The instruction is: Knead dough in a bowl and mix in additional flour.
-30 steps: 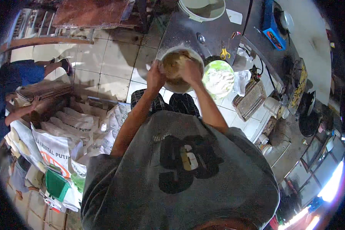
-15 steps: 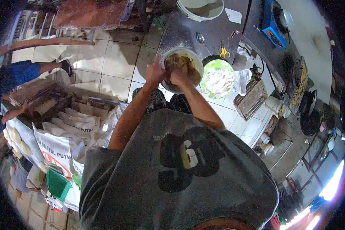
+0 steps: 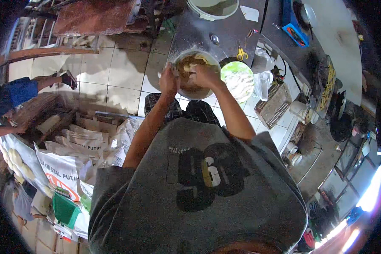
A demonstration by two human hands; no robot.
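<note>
A round pale bowl point(image 3: 199, 93) of brown, doughy mixture point(image 3: 187, 62) stands at the near end of the dark table. My left hand point(image 3: 168, 79) is closed on the bowl's left rim. Inside the bowl's right half, my right hand point(image 3: 205, 77) has its fingers curled in the mixture; whether they hold anything is hidden. Just right of the bowl is a green dish of white powder point(image 3: 237, 81). Behind it lie yellow-handled scissors point(image 3: 241, 53) and a metal spoon point(image 3: 215, 39).
A white bucket point(image 3: 212, 16) sits farther back. To the right are a blue stove point(image 3: 292, 31), a perforated tray point(image 3: 273, 106) and a clear bag point(image 3: 262, 84). White sacks point(image 3: 59, 163) fill the lower left. Another person's leg point(image 3: 51, 82) shows at left.
My right hand has shifted up within the bowl since half a second ago. The other person's leg has moved slightly, and the whole view has shifted a little.
</note>
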